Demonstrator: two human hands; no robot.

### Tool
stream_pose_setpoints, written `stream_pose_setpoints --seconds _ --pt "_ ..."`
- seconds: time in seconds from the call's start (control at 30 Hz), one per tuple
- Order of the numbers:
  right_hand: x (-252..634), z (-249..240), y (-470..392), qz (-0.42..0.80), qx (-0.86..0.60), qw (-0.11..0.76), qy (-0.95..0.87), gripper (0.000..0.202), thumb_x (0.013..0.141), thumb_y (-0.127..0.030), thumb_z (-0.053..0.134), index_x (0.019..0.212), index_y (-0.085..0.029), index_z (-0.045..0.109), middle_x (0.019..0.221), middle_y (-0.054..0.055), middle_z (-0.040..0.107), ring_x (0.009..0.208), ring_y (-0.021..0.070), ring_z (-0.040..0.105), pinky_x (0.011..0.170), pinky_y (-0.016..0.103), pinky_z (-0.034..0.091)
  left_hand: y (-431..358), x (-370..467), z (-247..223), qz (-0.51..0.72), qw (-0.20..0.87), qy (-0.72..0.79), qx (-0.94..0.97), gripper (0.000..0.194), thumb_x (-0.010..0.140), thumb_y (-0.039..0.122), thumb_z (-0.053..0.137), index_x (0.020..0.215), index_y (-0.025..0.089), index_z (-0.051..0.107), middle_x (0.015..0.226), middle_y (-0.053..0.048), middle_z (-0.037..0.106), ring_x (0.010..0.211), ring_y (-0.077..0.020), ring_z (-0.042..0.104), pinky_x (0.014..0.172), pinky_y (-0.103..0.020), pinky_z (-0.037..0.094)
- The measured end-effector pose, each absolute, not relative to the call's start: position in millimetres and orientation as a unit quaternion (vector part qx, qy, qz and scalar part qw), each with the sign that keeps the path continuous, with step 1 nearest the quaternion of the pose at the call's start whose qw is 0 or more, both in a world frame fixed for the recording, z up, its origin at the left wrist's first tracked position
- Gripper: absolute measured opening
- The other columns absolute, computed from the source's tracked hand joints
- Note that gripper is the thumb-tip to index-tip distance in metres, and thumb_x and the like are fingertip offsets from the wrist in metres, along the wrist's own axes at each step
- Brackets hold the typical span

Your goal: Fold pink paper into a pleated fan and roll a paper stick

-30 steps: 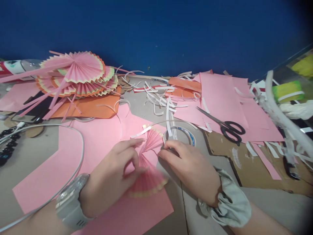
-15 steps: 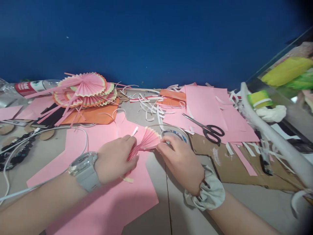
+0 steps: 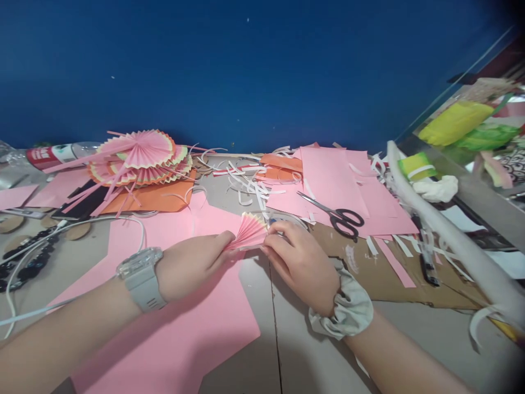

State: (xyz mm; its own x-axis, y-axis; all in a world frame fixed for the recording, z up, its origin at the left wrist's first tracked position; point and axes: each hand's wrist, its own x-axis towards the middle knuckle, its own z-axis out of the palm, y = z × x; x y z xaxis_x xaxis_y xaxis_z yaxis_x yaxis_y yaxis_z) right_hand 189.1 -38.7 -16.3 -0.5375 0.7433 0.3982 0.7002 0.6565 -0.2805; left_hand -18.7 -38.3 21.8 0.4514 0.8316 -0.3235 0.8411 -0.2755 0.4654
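The person's left hand (image 3: 194,262) is closed on the narrow, gathered end of a pleated pink paper fan (image 3: 249,230), thumb and fingers pressed together with the folds between them. The right hand (image 3: 301,262) has its fingertips drawn together at the fan's right edge, pinching the paper there; its other fingers are loosely curled. The fan is in the middle of the scene, spread between the two hands, its pale yellow-edged rim towards the far side, above the right edge of a large pink sheet (image 3: 172,339) on the grey surface (image 3: 229,372). A watch (image 3: 141,276) circles the left wrist and a pale scrunchie (image 3: 346,306) the right. Far left, pleated paper rosettes (image 3: 139,156) are heaped partly over an orange sheet (image 3: 156,198), with a bottle (image 3: 61,155) just beside them. Beyond the fan lie tangled white strips (image 3: 250,183). To the right, black-handled scissors (image 3: 346,221) rest on overlapping pink sheets (image 3: 328,180), and a piece of brown cardboard (image 3: 361,273) lies nearer.
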Motion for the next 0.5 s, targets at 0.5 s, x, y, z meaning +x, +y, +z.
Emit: stream_pose_setpoints --seconds 0.5 --pt "209.1 -0.2 -37.6 -0.103 -0.423 0.332 -0.837 0.007 0.080 -0.014 0.051 0.085 -0.019 0.053 0.096 0.009 0.053 0.086 0.0203 0.051 0.075 0.035 0.041 -41.4 -26.0 3.9 0.173 0.599 0.500 0.601 0.028 0.091 0.037 0.027 0.073 0.020 0.042 0.052 0.006 0.039 0.048 -0.0100 0.041 0.054 -0.023 0.040"
